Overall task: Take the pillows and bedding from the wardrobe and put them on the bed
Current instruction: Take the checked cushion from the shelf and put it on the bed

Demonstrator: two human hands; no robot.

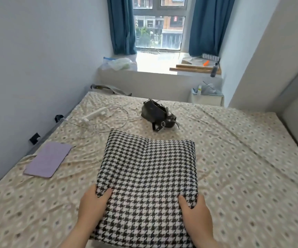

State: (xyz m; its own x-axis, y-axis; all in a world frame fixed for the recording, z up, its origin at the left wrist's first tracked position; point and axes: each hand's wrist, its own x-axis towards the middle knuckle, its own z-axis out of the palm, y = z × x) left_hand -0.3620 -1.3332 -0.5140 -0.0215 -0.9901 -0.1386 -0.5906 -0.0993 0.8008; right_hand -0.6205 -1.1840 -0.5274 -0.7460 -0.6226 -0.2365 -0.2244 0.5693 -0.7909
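A: Starting at the left, what do we have on the beige patterned bed sheet (234,158)?

B: A flat lilac tablet case (48,159) near the wall edge, then a white power strip with its looped white cable (98,114) further back. Both lie well apart from our hands.

A: And in the middle?

B: The black-and-white houndstooth fabric pillow (147,178) rests flat on the bed. Our left hand (92,206) grips its left edge, thumb on top and fingers curled under; our right hand (197,212) clasps the right edge the same way.

A: Anything ahead of it?

B: A dark leather handbag with straps (156,114) sits just beyond the pillow's far edge, between it and the window ledge (155,68).

A: To the right?

B: Open sheet, then a white bin (207,97) off the bed's far corner, and a dark bottle (214,69) on the ledge.

A: What can't we make out?

B: Our fingers beneath the pillow are hidden, its near edge is cut off by the frame, and the bin's contents are unclear.
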